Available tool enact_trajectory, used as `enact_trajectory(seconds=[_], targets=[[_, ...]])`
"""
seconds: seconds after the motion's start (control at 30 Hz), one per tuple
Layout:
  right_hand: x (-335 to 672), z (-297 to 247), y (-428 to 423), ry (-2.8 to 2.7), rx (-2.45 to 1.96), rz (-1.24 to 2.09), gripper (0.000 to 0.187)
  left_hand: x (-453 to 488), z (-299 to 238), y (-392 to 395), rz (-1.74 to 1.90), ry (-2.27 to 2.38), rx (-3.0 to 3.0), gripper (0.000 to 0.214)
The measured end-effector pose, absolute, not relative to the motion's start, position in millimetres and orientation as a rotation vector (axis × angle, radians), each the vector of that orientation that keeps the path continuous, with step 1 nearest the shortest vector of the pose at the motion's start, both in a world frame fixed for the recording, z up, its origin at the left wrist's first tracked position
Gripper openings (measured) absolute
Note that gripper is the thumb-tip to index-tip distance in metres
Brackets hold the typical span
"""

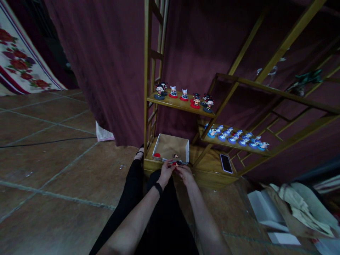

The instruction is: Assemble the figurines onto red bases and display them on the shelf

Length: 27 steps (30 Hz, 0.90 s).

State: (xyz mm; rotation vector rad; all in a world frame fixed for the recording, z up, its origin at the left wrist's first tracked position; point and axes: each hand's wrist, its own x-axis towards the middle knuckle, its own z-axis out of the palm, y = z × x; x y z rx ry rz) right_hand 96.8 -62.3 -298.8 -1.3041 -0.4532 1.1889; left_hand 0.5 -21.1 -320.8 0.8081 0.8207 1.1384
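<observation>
My left hand (166, 172) and my right hand (185, 173) meet just in front of an open cardboard box (171, 146) on the lowest wooden shelf. Both are pinched together on a small figurine (177, 163) with a red base, held between their fingertips. Inside the box lie a loose red base (157, 155) and another small figurine (176, 156). A dark band circles my left wrist. My legs in black stretch along the floor below my arms.
A wooden shelf rack (183, 104) carries several red-based figurines (196, 101) above and several blue-based ones (236, 138) lower right. A phone (226, 163) lies on the bottom board. Dark red curtains hang behind. Paper and white boxes (289, 209) sit at the right.
</observation>
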Motion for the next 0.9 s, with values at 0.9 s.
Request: enact_trajectory(seconds=[0.9], targets=[[87.8, -301.0, -67.8, -1.154, -1.4, 0.557, 0.015, -16.2, -315.6, -15.8, 1.083, 0.569, 0.663, 0.033]])
